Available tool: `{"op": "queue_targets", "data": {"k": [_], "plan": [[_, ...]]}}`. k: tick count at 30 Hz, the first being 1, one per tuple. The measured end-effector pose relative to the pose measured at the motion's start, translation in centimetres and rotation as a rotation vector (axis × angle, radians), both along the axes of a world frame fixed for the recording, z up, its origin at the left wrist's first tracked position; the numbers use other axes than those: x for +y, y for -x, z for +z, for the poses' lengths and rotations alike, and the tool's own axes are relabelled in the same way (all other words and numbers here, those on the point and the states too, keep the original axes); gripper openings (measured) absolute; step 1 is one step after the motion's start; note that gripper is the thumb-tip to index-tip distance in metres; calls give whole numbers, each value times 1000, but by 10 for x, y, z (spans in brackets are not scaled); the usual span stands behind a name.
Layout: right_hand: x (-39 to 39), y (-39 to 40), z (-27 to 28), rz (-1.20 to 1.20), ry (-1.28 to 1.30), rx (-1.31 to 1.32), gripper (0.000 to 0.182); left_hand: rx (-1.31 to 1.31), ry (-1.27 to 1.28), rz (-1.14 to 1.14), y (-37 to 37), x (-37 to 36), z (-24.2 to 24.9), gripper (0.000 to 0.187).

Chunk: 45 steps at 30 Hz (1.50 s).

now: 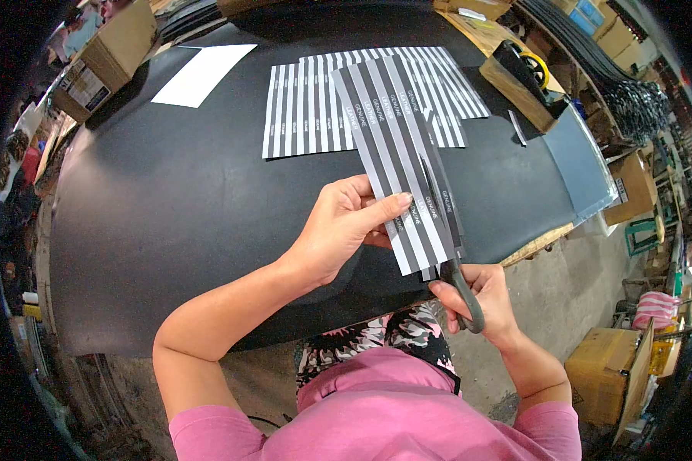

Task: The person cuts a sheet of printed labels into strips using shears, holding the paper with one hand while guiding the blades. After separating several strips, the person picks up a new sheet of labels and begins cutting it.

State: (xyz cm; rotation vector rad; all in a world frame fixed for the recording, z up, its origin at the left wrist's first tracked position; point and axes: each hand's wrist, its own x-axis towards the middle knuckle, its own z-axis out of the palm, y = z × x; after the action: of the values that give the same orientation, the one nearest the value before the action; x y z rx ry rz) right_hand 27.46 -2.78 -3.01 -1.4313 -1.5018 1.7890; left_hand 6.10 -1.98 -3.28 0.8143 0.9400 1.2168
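Observation:
My left hand [346, 223] pinches a black-and-white striped sheet [384, 131] printed "GENUINE LEATHER", thumb on top and fingers beneath. At the sheet's lower right, my right hand [480, 300] is wrapped round the dark handle of a pair of scissors [469, 300]. The scissor blades point away from me along the sheet's right side, with a dark strip beside them. More striped sheets [307, 115] lie overlapped on the black table beyond, partly hidden behind the held one.
The black tabletop [161, 207] fills the middle. A white sheet [204, 74] lies at the far left, near a cardboard box [108, 58]. On the right are a tray with yellow tape [532, 71], a thin strip [517, 128] and a grey sheet [577, 165].

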Motion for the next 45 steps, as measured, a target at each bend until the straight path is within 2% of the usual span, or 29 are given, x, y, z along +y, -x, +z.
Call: {"op": "queue_targets", "data": {"k": [36,38,41,42,45], "plan": [[1,-1,0,-2,20,-50,29,-1,21,-22,4,2,-1,21],[2,-2,1,8,0,-61,29,80,40,-95,8,4,3,27],[2,-2,2,17,6,-83,29,168,21,-7,14,9,9,34],[2,-2,2,21,1,-82,29,176,-24,42,17,11,9,41],[4,-1,1,60,18,-67,26,152,-61,125,27,16,-2,32]]}}
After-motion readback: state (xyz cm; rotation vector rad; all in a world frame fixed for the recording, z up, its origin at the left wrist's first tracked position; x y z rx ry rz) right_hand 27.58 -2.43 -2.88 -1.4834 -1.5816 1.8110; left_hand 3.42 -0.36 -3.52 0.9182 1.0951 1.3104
